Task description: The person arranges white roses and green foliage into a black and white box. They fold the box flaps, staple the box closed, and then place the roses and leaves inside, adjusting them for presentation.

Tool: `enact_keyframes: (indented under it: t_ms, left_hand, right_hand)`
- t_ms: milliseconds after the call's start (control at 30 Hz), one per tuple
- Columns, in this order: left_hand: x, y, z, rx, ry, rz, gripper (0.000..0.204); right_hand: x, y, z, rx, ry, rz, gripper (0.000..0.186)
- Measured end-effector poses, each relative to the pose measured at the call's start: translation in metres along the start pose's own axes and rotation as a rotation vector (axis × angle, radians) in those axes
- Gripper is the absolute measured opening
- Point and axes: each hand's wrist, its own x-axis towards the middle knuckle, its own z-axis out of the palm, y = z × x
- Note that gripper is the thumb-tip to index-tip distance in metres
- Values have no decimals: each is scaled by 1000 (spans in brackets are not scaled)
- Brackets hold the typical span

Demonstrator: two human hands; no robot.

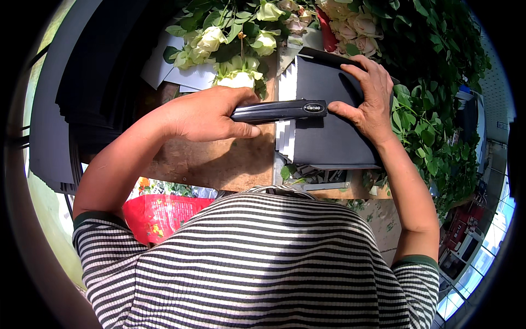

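My left hand (211, 115) grips a black stapler (274, 111), whose head lies over the left part of a black sheet (334, 143) on the worktable. Layered white paper edges (285, 142) show along that sheet's left side. My right hand (370, 101) rests on the sheet's upper right, fingers spread and curved, thumb close to the stapler's head. Just above the stapler are pale cream-green roses (211, 38) with leaves.
Dark stacked sheets (87, 77) stand at the left. Pink roses (359, 30) lie at the back right, leafy stems (427, 131) along the right. The wooden tabletop (213, 164) ends near my body. Below it at left sits a red plastic basket (164, 214).
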Motion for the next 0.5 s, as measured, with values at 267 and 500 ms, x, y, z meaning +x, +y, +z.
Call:
enact_keyframes:
  t_ms: [267,500]
  left_hand:
    - [12,20,-2,250,14,-128,61]
    - [-12,-3,-15,-81,-94,12,65]
  right_hand:
    - [-1,-1,2,3,2,-8,67]
    - [-2,2,1,-8,-21,-2,68]
